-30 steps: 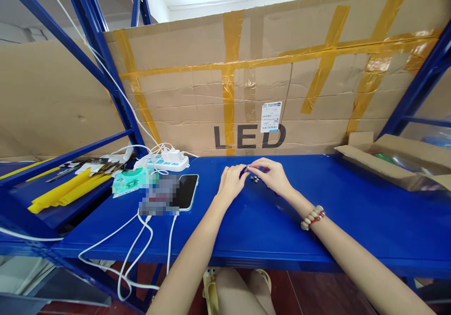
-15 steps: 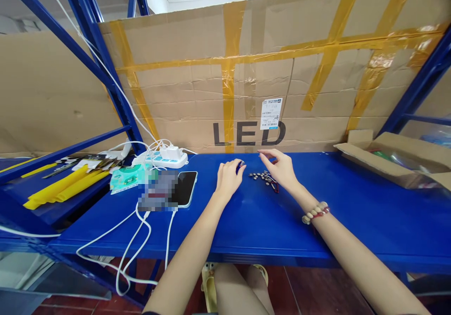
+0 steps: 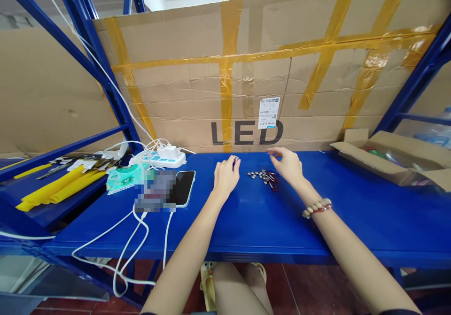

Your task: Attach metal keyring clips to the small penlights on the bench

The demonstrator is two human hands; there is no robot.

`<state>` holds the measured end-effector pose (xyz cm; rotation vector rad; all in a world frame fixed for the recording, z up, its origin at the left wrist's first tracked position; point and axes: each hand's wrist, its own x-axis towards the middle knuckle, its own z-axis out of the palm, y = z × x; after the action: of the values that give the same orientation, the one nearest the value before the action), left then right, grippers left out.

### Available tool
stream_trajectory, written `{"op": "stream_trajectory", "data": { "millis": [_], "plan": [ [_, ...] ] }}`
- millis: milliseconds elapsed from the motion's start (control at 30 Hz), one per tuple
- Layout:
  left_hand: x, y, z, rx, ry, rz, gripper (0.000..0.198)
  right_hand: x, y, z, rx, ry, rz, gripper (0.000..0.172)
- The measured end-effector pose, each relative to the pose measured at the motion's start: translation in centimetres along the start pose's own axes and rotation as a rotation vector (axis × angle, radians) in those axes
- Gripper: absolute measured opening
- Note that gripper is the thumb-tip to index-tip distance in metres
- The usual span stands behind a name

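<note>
Status: handling of small parts under way, not finished as far as can be judged. 1 small blue piece (image 3: 236, 161), with a bright glint near its upper end, is up off the blue shelf (image 3: 246, 226) in the left hand (image 3: 225, 178); whether anything has been fitted to it cannot be told, the fingers hiding most of it. Left to handle, by my reading: the loose group between the 2 hands, made up of small silvery pieces (image 3: 260, 175) scattered singly and in clumps, and slender red pieces (image 3: 273, 183) at its right end, just beside the right hand. Count not attempted; the parts overlap and are too small. No finished lot can be made out, so the share done is uncertain. Pose: left forearm comes in from the lower edge, wrist nearly straight, back of the hand up, fingers curled, thumb and fingertips pinched on the blue piece to the left of the group. Right hand (image 3: 288, 165) hangs at the group's far right side, back up, thumb and forefinger reaching leftward with a gap between them; nothing seen in its grasp. Right forearm slants in from lower right, beaded bracelet (image 3: 316, 208) at the wrist.
</note>
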<state>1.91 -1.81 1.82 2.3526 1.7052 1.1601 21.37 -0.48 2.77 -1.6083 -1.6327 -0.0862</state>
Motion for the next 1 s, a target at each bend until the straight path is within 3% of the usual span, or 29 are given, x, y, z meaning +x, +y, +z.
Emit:
{"op": "stream_trajectory", "data": {
  "millis": [100, 233, 633, 700, 867, 1000],
  "plan": [
    [0.1, 0.0, 0.0, -0.121, -0.023, 0.016, 0.021, 0.0, 0.7, 0.4, -0.133, -0.226, 0.023, 0.020],
    [0.1, -0.2, 0.3, -0.321, -0.028, 0.079, 0.016, -0.4, 0.6, 1.3, -0.245, -0.348, -0.005, 0.020],
    [0.0, -0.2, 0.5, -0.377, -0.067, 0.107, 0.012, -0.1, 1.3, 1.4, -0.229, -0.326, 0.090, 0.012],
    [-0.1, -0.1, 0.5, -0.374, -0.087, 0.126, 0.014, -0.1, 1.1, 1.2, -0.110, -0.268, 0.076, 0.011],
    [-0.2, 0.0, 0.7, -0.388, -0.157, 0.211, 0.022, 0.0, -1.0, 0.7, 0.521, -0.173, -0.105, 0.024],
    [-0.1, 0.1, 1.1, -0.371, -0.160, 0.257, 0.025, -0.2, -2.2, 0.4, 0.667, -0.216, -0.154, 0.025]
  ]
}}
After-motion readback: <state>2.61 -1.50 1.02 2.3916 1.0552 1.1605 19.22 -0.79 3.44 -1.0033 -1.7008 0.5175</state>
